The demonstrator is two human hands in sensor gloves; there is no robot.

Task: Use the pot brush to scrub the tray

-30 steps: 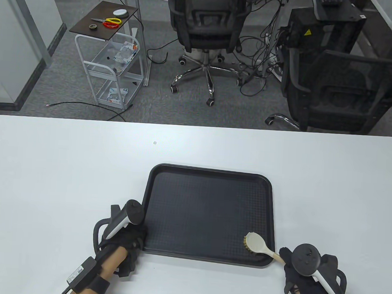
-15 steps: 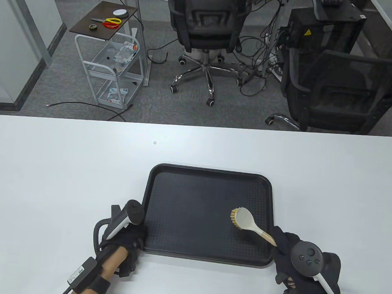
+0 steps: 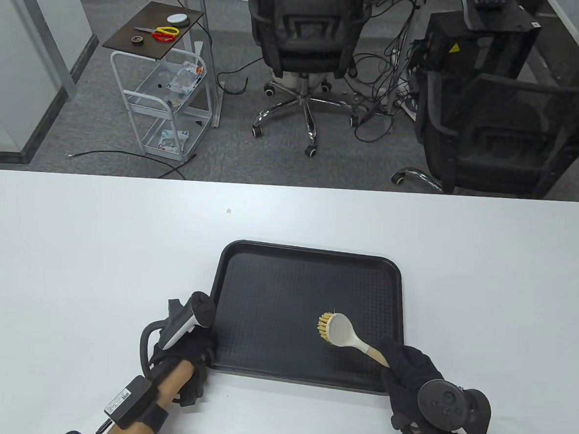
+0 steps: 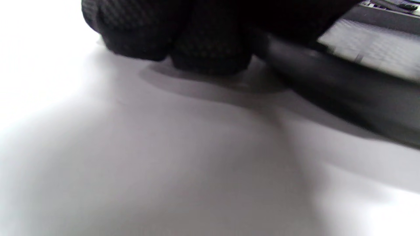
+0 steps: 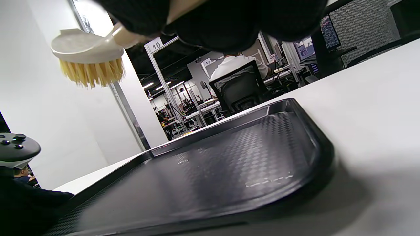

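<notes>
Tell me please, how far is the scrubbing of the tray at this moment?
Done: the right hand grips the pot brush by its handle, and the left hand rests on the near left corner of the tray. In hand: the brush head is over the tray, but the right wrist view shows the bristles lifted clear of the surface. Left: lowering the brush and scrubbing; no scrub marks are visible.

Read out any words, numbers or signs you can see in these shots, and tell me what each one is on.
"10": white sign atop a post, right wrist view.
"12": small white sign behind it.
Yellow warning triangle, no words: black cabinet.
Label on the box strapped to the left forearm: too small to read.
Tray, brush: no text visible.
</notes>
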